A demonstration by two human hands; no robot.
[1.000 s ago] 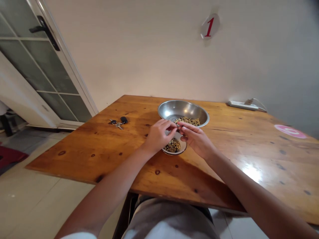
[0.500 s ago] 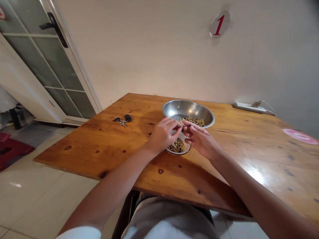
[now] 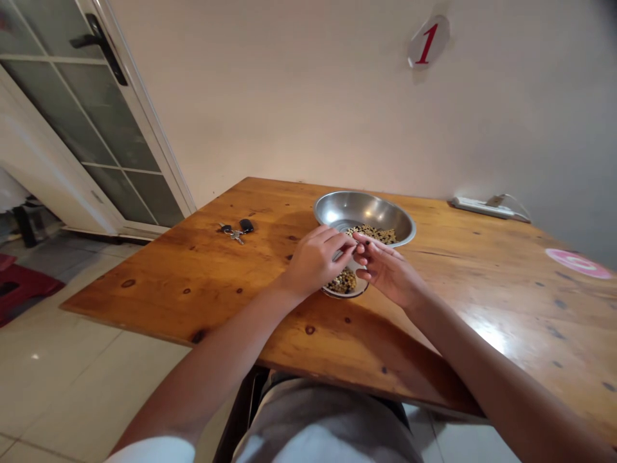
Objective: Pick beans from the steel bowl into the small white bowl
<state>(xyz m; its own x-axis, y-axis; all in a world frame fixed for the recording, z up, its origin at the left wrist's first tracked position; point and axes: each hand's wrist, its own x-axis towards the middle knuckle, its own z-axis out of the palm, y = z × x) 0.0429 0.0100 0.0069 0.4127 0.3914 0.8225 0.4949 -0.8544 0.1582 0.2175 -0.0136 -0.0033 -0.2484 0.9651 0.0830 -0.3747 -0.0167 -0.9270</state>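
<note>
Left to right: a glazed door (image 3: 113, 122) stands past the corner of the wooden table (image 3: 144, 289), and a bunch of keys with a black fob (image 3: 234, 229) lies on the tabletop, well apart from the hands. The left hand (image 3: 315, 260) is curled, its fingers reaching across the small bowl (image 3: 343, 290), which holds mixed pale and dark grains (image 3: 343, 281). Its fingertips nearly meet those of the right hand (image 3: 390, 273), whose fingers are loosely bent; whether either hand pinches a grain is too small to tell. Both hands remain over the small bowl, just in front of the stainless steel bowl (image 3: 364, 209), where a similar grain mix (image 3: 375, 233) lies on the far side of the base. Compared with the frame half a second ago, little has changed: the hands hold nearly the same pose, and neither grain pile shows a clear difference. The view has shifted only slightly. Farther right, a white power strip (image 3: 482, 207) lies against the wall, and a pink round sticker (image 3: 578, 263) is on the table.
</note>
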